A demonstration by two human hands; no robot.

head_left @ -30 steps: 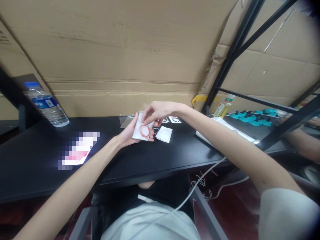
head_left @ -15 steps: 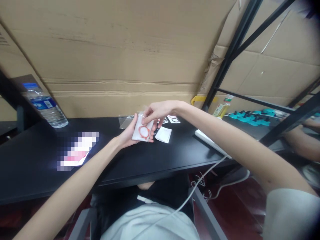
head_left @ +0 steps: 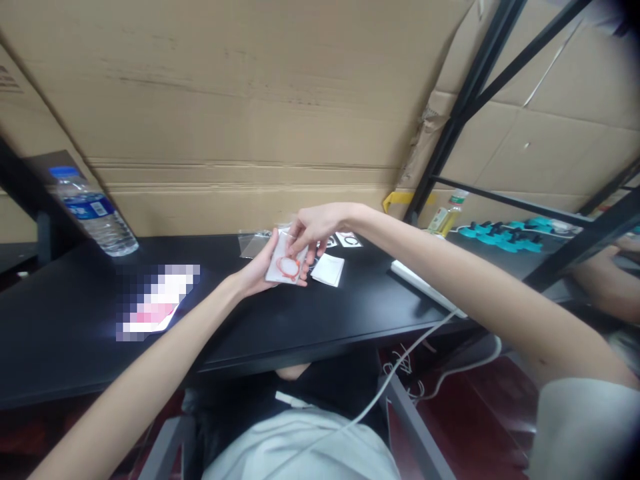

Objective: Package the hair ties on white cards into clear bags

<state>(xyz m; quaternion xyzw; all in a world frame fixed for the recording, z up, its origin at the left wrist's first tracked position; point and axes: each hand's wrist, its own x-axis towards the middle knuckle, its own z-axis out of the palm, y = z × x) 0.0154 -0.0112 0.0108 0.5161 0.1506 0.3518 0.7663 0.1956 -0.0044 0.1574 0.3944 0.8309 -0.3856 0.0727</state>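
Note:
My left hand [head_left: 256,272] holds a white card [head_left: 276,272] from below, its thumb along the left edge and fingertips showing past the right edge. On the card lies a looped red cord bracelet [head_left: 289,275]; a shiny clear sleeve seems to cover both. From above, my right hand [head_left: 318,225] is closed with thumb and fingertips at the card's upper part, by the top of the loop. Just right of it on the black desk rests a small stack of white cards [head_left: 328,271]. Behind are cards with black rings [head_left: 349,239], partly hidden by my right hand.
Clear plastic bags [head_left: 251,245] lie behind my left hand. At the left stand a water bottle [head_left: 97,217] and a lit, blurred-out phone [head_left: 163,293]. A white flat object [head_left: 420,285] and cable [head_left: 400,360] are at right. Beyond the black frame [head_left: 455,120] are teal items [head_left: 500,237] and another person's arm [head_left: 605,280].
My right fingertips have slid slightly down the card toward the red loop. My left hand keeps its hold, and the view has shifted a little.

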